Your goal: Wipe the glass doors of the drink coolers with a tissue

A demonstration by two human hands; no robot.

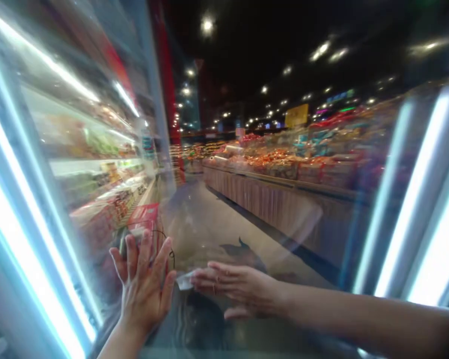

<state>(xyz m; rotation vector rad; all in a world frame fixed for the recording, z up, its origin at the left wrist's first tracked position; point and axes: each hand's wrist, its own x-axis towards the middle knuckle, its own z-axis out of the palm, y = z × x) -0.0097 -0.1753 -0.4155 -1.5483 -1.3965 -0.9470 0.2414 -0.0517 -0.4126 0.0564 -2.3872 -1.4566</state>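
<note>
My left hand is raised with its fingers spread, palm turned away, in front of a see-through glass panel full of reflections. It looks flat against the glass, though the contact itself is hidden. From the right, my right hand reaches across with fingers stretched out and thumb apart. A small whitish, translucent piece shows at its fingertips. Whether the piece is a wipe, film or reflection, I cannot tell. Behind my left fingers are a red box-like thing and a thin dark looped cord.
Bright light tubes slant along the left, with more tubes on the right. Beyond the glass are lit shelves of goods, a wood-panelled display counter piled with packets, and a grey floor. Much is smeared.
</note>
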